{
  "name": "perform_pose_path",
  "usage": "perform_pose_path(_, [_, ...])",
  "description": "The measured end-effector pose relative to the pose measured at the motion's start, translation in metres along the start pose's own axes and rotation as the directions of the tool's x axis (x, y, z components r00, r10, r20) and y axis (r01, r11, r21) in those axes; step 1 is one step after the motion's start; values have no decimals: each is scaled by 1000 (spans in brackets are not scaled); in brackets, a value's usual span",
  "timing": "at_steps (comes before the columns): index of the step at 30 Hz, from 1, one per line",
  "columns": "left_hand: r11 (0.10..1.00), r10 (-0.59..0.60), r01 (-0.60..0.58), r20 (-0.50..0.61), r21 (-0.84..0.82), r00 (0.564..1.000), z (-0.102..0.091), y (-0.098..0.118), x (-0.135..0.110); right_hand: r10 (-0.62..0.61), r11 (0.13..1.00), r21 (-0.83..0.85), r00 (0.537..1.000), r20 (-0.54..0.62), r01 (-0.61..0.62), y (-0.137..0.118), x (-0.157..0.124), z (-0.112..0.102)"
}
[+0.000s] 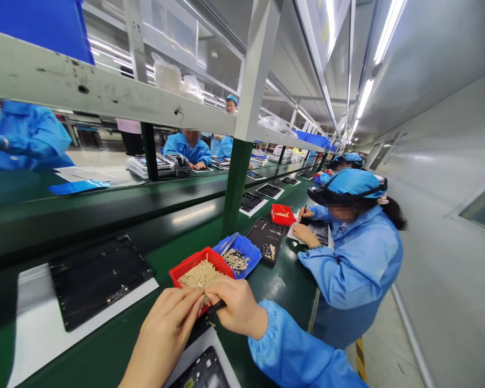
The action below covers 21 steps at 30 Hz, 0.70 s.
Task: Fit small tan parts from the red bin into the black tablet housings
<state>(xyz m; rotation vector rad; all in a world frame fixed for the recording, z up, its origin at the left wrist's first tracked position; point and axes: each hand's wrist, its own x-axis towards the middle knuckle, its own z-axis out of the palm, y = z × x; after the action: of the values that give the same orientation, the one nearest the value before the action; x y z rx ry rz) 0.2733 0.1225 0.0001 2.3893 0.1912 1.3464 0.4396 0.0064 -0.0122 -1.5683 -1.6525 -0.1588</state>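
My left hand [167, 326] is closed in a pinch over the near edge of a red bin [177, 276], which holds many small beige strips [202, 274]. What its fingertips hold is too small to make out. Meeting it there, my right hand [240, 308] is closed around a slim black tool [215, 308], of which only a short dark part shows. Below both hands, a black device panel [206, 372] lies partly in view on a white sheet. A blue bin [248, 250] with beige and black pieces and metal tweezers [229, 243] adjoins the red one.
A black tray [264, 229] with loose strips lies beyond the bins. At left, another black panel [99, 275] rests on white paper. A green-and-white post [238, 172] rises from the bench. A co-worker in blue [351, 253] sits at right, beside a smaller red bin [283, 214].
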Motion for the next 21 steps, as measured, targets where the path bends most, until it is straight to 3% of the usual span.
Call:
perform_pose_path(5, [987,-148,152,77,-53,986,2,-4,1,-35,999,-36,999,11,36,0,0,3])
perform_pose_path(9, [964,-265,267,87,-17,960,3,-14,10,96,989,120,992,-82,-86,-5,6,-5])
perform_pose_path(11, [946,-324,324,82,17,942,6,-24,17,206,959,235,959,-194,-159,-6,11,-17])
perform_pose_path(13, [928,-372,368,85,51,925,12,-35,26,317,916,344,898,-305,-206,-6,15,-32])
perform_pose_path(17, [917,-398,389,121,95,909,32,-51,44,473,837,488,776,-417,-248,1,18,-56])
perform_pose_path(19, [923,-383,373,135,95,914,40,-53,50,487,833,492,757,-435,-253,4,19,-61])
perform_pose_path(21, [929,-368,361,124,80,921,44,-49,53,460,856,451,769,-443,-252,6,19,-61])
